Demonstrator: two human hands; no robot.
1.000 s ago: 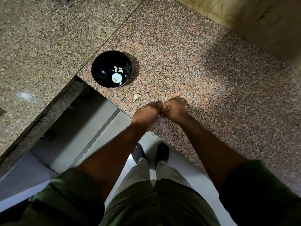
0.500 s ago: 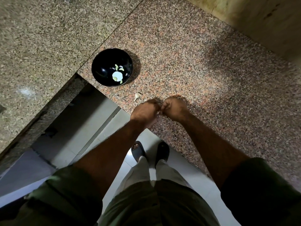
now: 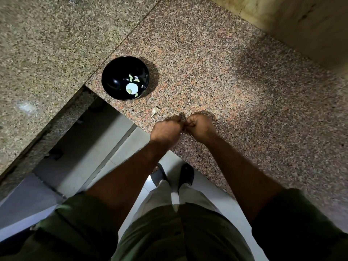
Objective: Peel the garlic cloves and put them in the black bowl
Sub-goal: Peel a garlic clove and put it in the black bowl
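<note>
— While the person stands at the counter's edge, what sits closest to you?

— Olive shorts and pale trouser legs, and down on the white floor tiles (image 3: 212, 196) a pair of dark sandals (image 3: 185, 175). Both bare forearms reach out from dark green sleeves (image 3: 293, 219) toward twelve o'clock.

— And the hands?

— The left hand (image 3: 165, 130) and the right hand (image 3: 200, 125) meet knuckle to knuckle just over the near edge of the speckled granite counter (image 3: 235, 95). Both have their fingers curled in tight, fingertips pressed toward each other. Anything pinched between them is hidden from where I stand, so I cannot tell whether a clove is in there.

— Any garlic you can actually see?

— One unpeeled garlic clove (image 3: 155, 111) lies on the stone just beyond the left hand, at about eleven o'clock from it, apart from the fingers and apart from the bowl.

— Where is the bowl?

— Farther on, still at eleven o'clock: the black bowl (image 3: 114, 80) stands upright by the counter's inner corner. Pale bits (image 3: 131, 87) lie inside it, toward its right side; whether they are peeled cloves or skins is too small to tell.

— Beyond that?

— A grey granite slab (image 3: 47, 44) at ten o'clock, and a yellowish wall (image 3: 301, 21) at two o'clock.
</note>
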